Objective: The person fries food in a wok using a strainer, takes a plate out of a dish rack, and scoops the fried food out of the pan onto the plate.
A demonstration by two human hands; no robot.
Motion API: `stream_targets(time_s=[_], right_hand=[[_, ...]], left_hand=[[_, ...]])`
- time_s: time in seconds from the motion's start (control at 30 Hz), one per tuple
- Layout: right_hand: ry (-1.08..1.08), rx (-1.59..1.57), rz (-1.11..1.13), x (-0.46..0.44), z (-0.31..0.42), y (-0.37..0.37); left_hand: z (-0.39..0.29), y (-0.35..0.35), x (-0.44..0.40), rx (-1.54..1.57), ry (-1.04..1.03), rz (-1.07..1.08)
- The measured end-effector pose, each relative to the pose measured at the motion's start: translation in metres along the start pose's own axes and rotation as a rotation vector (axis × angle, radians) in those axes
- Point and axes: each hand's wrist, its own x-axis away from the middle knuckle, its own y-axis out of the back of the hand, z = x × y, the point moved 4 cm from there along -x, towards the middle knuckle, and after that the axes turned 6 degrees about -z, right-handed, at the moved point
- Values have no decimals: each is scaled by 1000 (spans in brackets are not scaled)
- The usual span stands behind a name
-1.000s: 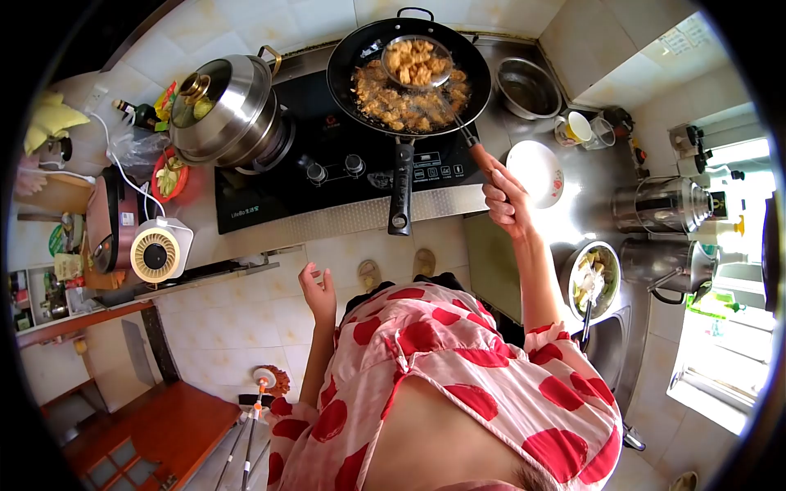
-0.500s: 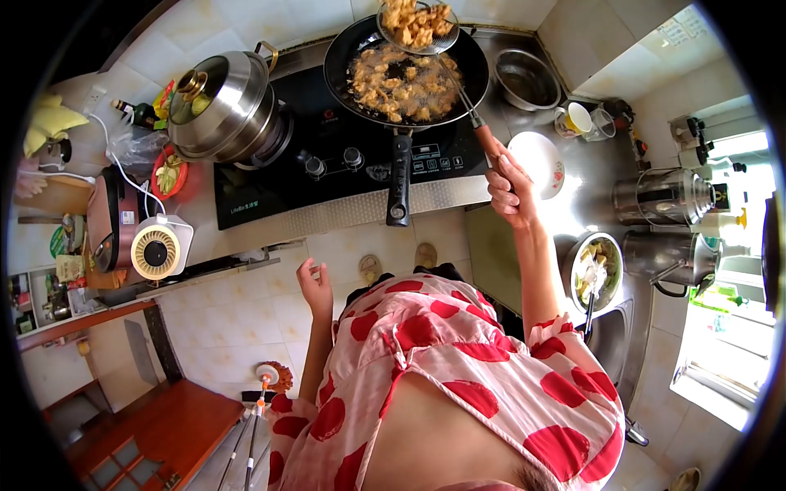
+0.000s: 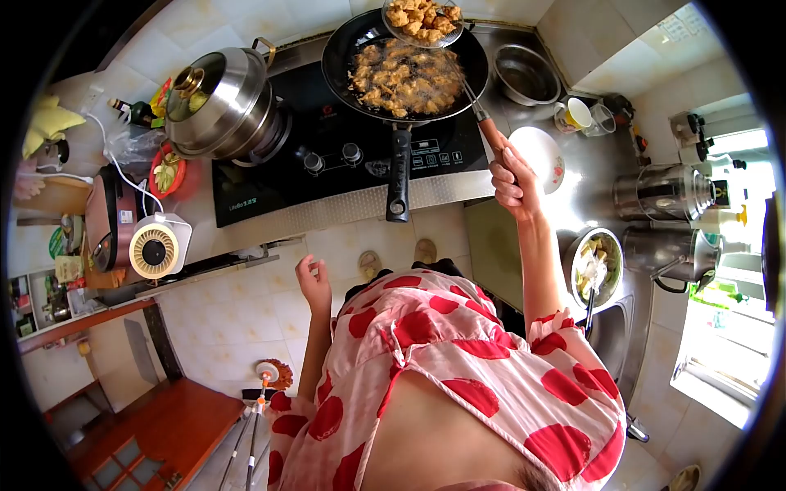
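Note:
My right hand (image 3: 516,180) is wrapped around the brown handle of a wire skimmer (image 3: 490,131). The skimmer's basket, at the top of the view, carries fried golden-brown pieces (image 3: 424,18) over the far side of a black frying pan (image 3: 337,67). More fried pieces (image 3: 409,78) lie in bubbling oil in the pan, which rests on the black cooktop (image 3: 286,180). The pan's black handle (image 3: 399,176) points toward me. Held in the air left of my body, my left hand (image 3: 313,280) is empty, its fingers loosely bent and apart.
A lidded steel pot (image 3: 225,106) occupies the cooktop's left side. Right of the pan are a steel bowl (image 3: 526,78), a white bowl (image 3: 538,155) and cups (image 3: 573,117). Nearer me, a metal bowl (image 3: 594,266) holds food and a utensil. A small fan (image 3: 155,250) stands at left.
The skimmer has shifted very slightly right, and the pieces in its basket look less heaped. Pieces in the pan look differently spread. My left hand has barely moved.

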Motion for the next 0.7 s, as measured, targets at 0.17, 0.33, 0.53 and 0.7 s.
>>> stream_targets(time_s=[0.17,0.33,0.53,0.7], right_hand=[[-57,25,-80,-8,-1,17],[7,58,-71,3,6,-4],[-46,32,-63,-6,-3,11],[-90,4,-76,-5,-7,10]], left_hand=[[-4,-2,-1,35,-6,6],[3,-2,0,43,58,17],[4,0,-2,43,28,14],[9,-1,-1,52,66,9]])
